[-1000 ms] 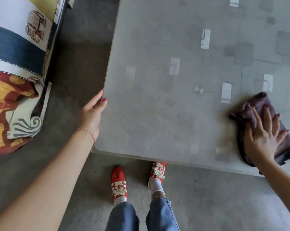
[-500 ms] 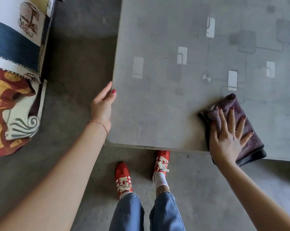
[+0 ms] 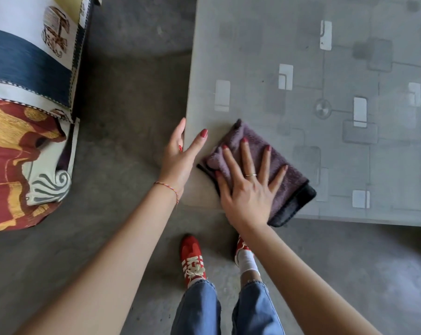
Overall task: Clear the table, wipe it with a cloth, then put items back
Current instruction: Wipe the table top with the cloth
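Your right hand [image 3: 249, 189] presses the purple cloth [image 3: 260, 170] flat, fingers spread, at the table's [image 3: 301, 56] near-left corner. Beside the cloth, your left hand [image 3: 180, 153] grips the table edge. Wiping looks underway; returning items remains.

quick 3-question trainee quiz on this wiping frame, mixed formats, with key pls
1. True or false: the right hand presses flat on the purple cloth.
2. Multiple choice: the left hand is A) lifting the cloth, B) holding the table by its left edge, C) hanging free.
3. Fill in: the cloth lies near the table's front-____ corner.

Key: 1 true; 2 B; 3 left.
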